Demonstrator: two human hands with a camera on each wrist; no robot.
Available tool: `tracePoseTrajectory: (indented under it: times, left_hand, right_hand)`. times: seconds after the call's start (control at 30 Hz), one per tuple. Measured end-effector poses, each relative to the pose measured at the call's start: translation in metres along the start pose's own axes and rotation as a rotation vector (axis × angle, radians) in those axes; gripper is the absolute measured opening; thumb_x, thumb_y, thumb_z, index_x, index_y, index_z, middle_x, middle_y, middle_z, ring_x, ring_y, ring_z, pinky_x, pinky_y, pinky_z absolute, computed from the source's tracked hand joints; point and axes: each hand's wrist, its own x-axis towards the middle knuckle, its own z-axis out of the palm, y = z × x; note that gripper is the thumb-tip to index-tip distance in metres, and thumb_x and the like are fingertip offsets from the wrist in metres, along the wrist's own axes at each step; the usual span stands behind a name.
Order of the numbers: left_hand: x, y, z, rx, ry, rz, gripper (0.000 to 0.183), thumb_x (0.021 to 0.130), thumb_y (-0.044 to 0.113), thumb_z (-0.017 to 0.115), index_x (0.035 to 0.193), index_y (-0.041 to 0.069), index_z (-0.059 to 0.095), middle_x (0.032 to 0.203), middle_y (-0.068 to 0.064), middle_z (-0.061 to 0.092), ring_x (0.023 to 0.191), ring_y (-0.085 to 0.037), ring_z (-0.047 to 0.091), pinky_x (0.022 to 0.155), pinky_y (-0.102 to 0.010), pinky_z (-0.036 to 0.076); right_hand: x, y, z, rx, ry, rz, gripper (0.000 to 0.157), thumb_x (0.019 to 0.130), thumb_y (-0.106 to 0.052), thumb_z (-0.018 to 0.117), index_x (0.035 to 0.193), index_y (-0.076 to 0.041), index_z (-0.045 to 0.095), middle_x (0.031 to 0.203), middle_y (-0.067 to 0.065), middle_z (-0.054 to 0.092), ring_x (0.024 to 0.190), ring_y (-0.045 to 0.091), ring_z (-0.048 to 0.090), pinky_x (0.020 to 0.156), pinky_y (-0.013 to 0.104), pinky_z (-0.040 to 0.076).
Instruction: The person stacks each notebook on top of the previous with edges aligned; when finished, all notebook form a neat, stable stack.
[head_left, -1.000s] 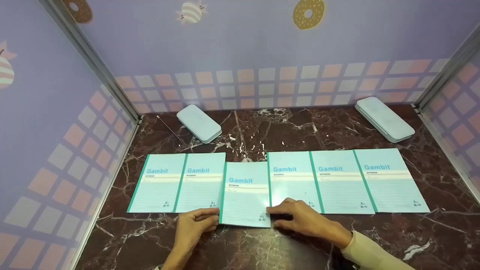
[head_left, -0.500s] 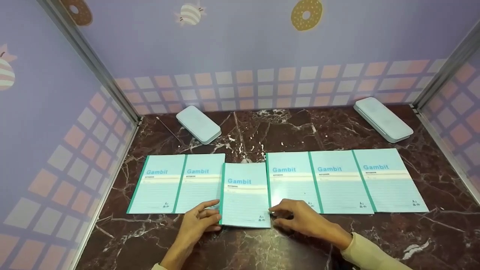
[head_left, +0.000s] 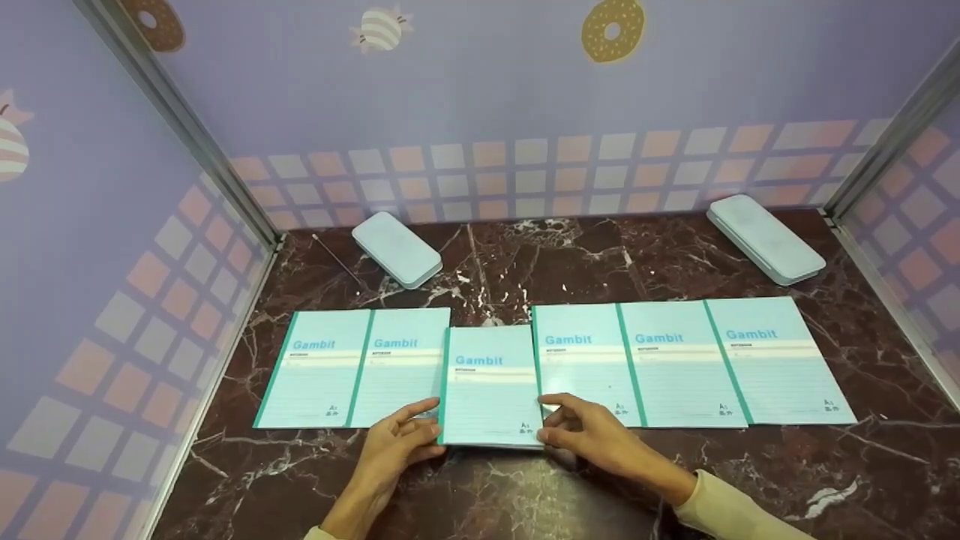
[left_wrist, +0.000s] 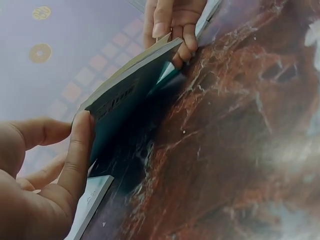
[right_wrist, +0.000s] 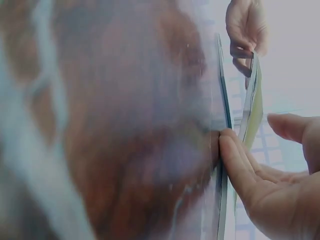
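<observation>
A teal-spined Gambit notebook [head_left: 491,405] is in both hands, a little nearer the person than the rest of its row. Its near edge is raised, and the dark underside [left_wrist: 112,107] shows in the left wrist view. My left hand [head_left: 396,442] pinches the lower left corner between thumb and fingers. At the lower right corner my right hand [head_left: 589,431] holds the edge, thumb on the upper side and fingers below. Two matching notebooks [head_left: 401,341] lie flat to the left, three more [head_left: 675,375] to the right.
A pale pencil case [head_left: 397,250] lies at the back left beside a thin dark stick [head_left: 336,262]. Another pale case [head_left: 765,238] is at the back right. Patterned panels [head_left: 487,82] wall in the dark marble table [head_left: 480,502] at the back and sides.
The middle notebook's near edge has come up off the table. My left thumb and fingers have shifted round its corner; my right hand has spread thumb and fingers at its right edge.
</observation>
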Motion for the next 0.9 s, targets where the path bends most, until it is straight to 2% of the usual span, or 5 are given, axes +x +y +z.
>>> tracePoseTrajectory:
  times: [0.2, 0.33, 0.47, 0.6, 0.9]
  left_hand:
    - [-0.001, 0.0, 0.003, -0.003, 0.01, 0.021, 0.059, 0.098, 0.006, 0.077, 0.149, -0.009, 0.053, 0.112, -0.013, 0.07, 0.093, -0.019, 0.073, 0.087, -0.036, 0.063]
    - [-0.001, -0.001, 0.007, 0.071, 0.03, 0.067, 0.057, 0.097, 0.007, 0.077, 0.148, -0.009, 0.055, 0.108, -0.012, 0.073, 0.094, -0.022, 0.074, 0.087, -0.038, 0.064]
    - [-0.002, 0.0, 0.012, 0.134, 0.063, 0.127, 0.053, 0.095, 0.005, 0.078, 0.143, -0.01, 0.06, 0.11, -0.017, 0.074, 0.096, -0.025, 0.075, 0.089, -0.039, 0.063]
    - [0.0, 0.0, 0.017, 0.155, 0.085, 0.18, 0.049, 0.093, 0.002, 0.08, 0.137, -0.013, 0.063, 0.109, -0.02, 0.075, 0.093, -0.023, 0.075, 0.085, -0.035, 0.064]
    - [0.01, 0.005, 0.029, 0.159, 0.098, 0.234, 0.045, 0.09, 0.002, 0.083, 0.131, -0.011, 0.069, 0.109, -0.019, 0.075, 0.092, -0.021, 0.074, 0.083, -0.03, 0.063]
  right_hand:
    - [0.004, -0.002, 0.004, 0.108, 0.084, -0.007, 0.055, 0.101, -0.013, 0.075, 0.146, 0.009, 0.054, 0.106, 0.01, 0.07, 0.092, 0.024, 0.074, 0.083, 0.029, 0.062]
    - [0.007, -0.003, 0.006, 0.139, 0.154, -0.038, 0.05, 0.099, -0.007, 0.076, 0.142, 0.011, 0.058, 0.106, 0.012, 0.069, 0.095, 0.026, 0.072, 0.082, 0.028, 0.062]
    - [0.009, -0.004, 0.004, 0.115, 0.181, -0.073, 0.047, 0.098, -0.005, 0.077, 0.14, 0.01, 0.061, 0.108, 0.014, 0.068, 0.097, 0.027, 0.071, 0.083, 0.029, 0.062]
    - [0.01, -0.004, -0.001, 0.091, 0.182, -0.098, 0.046, 0.098, -0.005, 0.077, 0.139, 0.009, 0.063, 0.109, 0.015, 0.067, 0.097, 0.026, 0.072, 0.084, 0.031, 0.063]
    - [0.005, -0.004, -0.014, 0.047, 0.231, -0.13, 0.046, 0.096, -0.006, 0.079, 0.138, 0.006, 0.065, 0.109, 0.013, 0.069, 0.098, 0.021, 0.072, 0.088, 0.03, 0.062]
